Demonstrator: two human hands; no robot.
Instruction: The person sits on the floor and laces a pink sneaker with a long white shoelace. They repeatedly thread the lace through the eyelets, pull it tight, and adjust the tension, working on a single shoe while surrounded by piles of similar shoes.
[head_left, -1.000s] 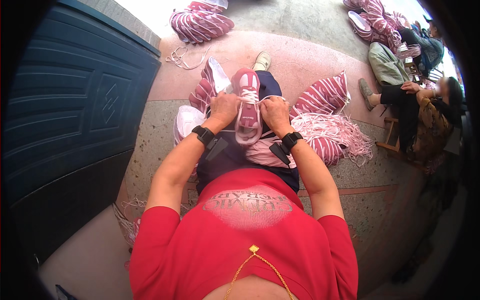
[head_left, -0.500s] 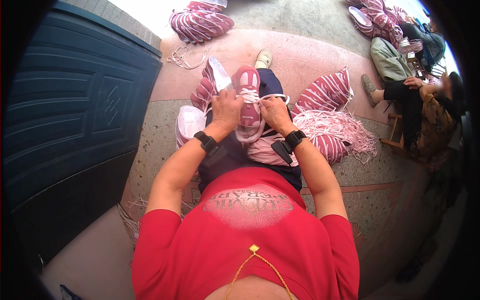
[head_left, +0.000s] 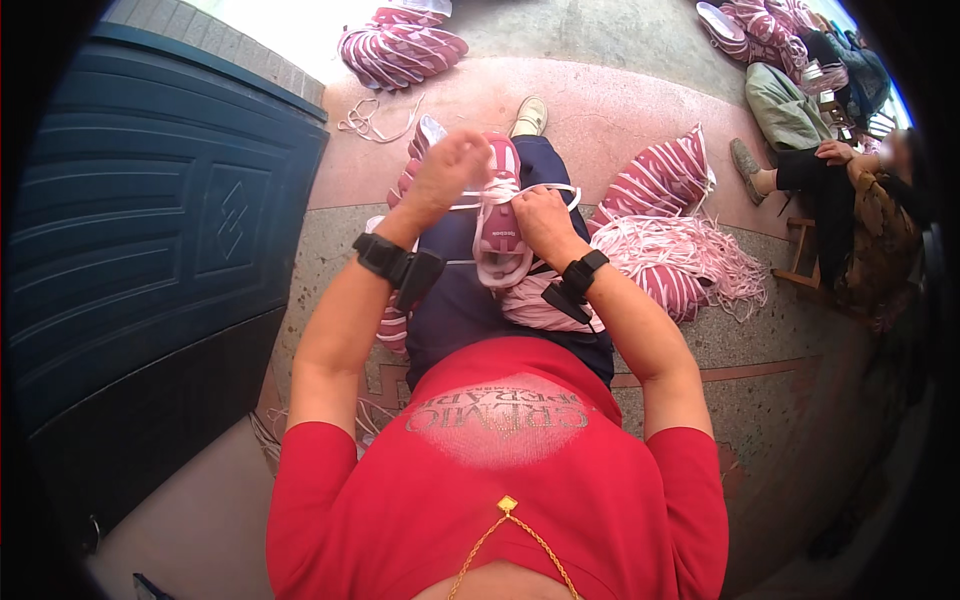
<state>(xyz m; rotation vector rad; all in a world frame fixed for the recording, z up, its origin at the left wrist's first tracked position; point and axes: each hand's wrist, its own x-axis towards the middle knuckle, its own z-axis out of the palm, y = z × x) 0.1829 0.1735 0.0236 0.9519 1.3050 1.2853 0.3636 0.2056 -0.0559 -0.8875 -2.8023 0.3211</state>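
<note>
Pink shoe (head_left: 500, 215) on our lap — light, soft-sided; white lace (head_left: 545, 190) limp, slippery. Left hand (head_left: 445, 175) and right hand (head_left: 535, 215) fingers pinch it — we grip near the eyelets.

White label (head_left: 503, 234) on pink shoe (head_left: 500, 215)
</note>
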